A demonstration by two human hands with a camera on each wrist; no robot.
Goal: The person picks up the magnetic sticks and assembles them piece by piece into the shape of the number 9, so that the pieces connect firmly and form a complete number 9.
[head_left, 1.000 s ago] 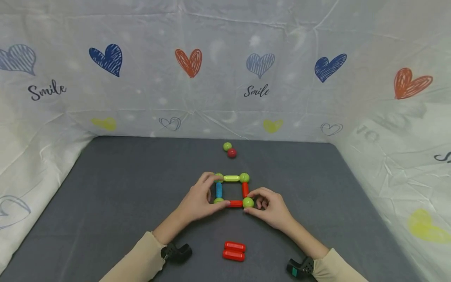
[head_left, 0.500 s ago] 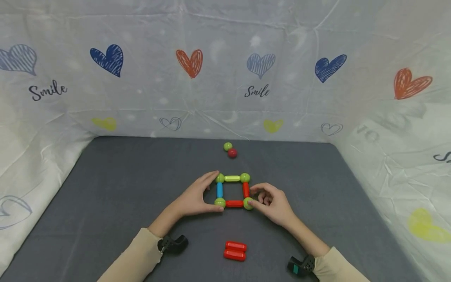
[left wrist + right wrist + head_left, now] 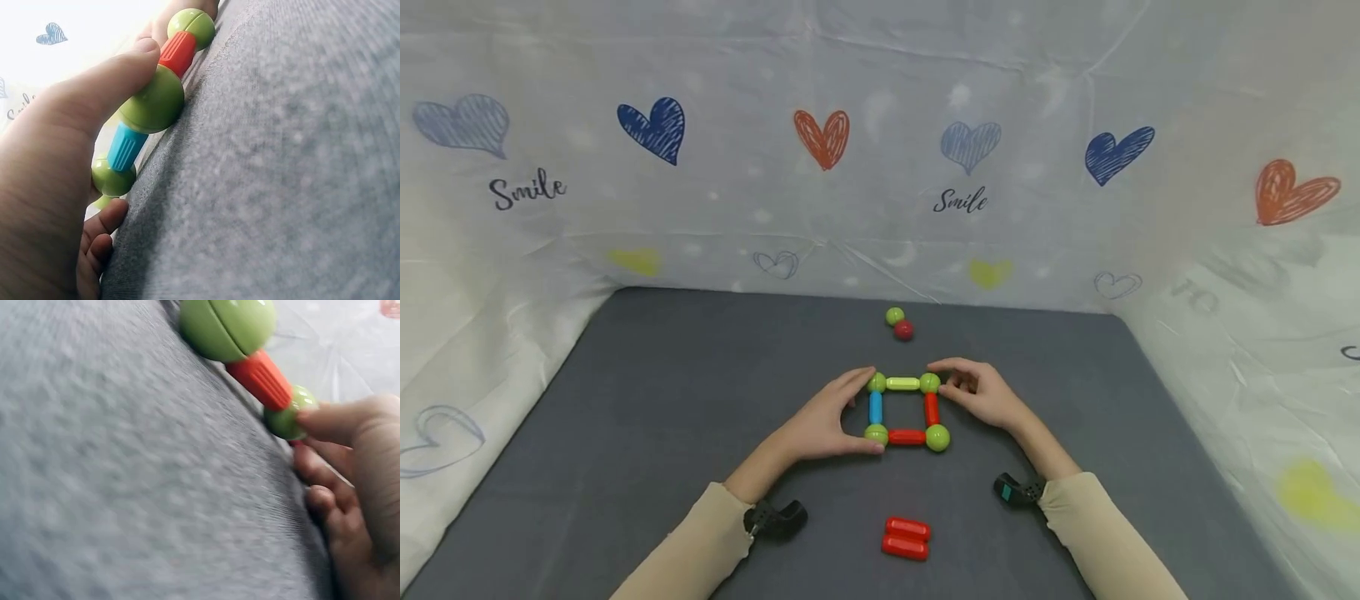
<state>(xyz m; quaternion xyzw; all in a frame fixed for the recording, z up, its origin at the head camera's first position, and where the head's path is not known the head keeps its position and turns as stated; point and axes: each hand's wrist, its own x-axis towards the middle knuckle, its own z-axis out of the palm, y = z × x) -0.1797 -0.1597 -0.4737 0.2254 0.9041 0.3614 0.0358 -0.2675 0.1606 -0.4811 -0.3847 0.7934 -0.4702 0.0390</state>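
A square of toy building rods and green balls lies on the grey table, with a blue rod on its left, a yellow-green rod at the back and red rods at the front and right. My left hand spans the left side, thumb against the near-left ball and forefinger at the far-left ball. With thumb and forefinger, my right hand pinches the far-right ball; its other fingers are curled. The near-right ball is untouched.
Two loose red rods lie side by side in front of the square. Behind it, a green ball and a dark red ball sit together. A white cloth printed with hearts encloses the grey table.
My right hand has moved away from me, from the near-right ball to the far-right ball. The left thumb has drawn back from the front red rod to the near-left ball.
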